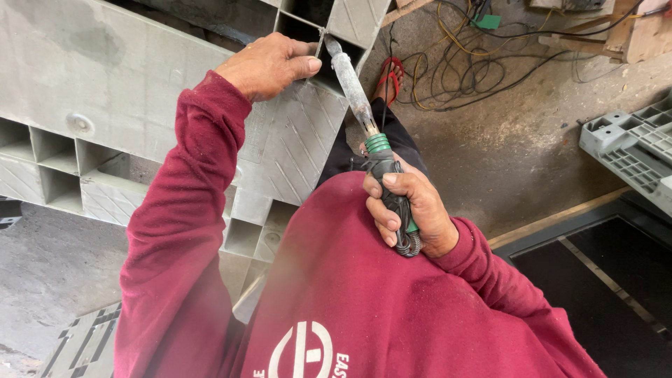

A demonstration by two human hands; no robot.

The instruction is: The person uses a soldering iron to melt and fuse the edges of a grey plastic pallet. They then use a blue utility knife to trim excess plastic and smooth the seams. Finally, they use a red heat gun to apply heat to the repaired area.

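A large grey plastic pallet (pixel 126 77) stands tilted in front of me, its ribbed cells facing me. My left hand (pixel 269 64) rests on its upper edge, fingers curled over a rib. My right hand (pixel 409 210) grips the green handle of a soldering-iron-like tool (pixel 360 98), its cord coiled around the handle. The tool's grey metal shaft points up and left, and its tip touches the pallet's rib just right of my left thumb. Both arms wear dark red sleeves.
A tangle of yellow and black cables (pixel 476 63) lies on the concrete floor beyond. A foot in a red sandal (pixel 390 78) shows below the tool. Another grey pallet (pixel 633 150) lies at the right, above a dark mat (pixel 609 280).
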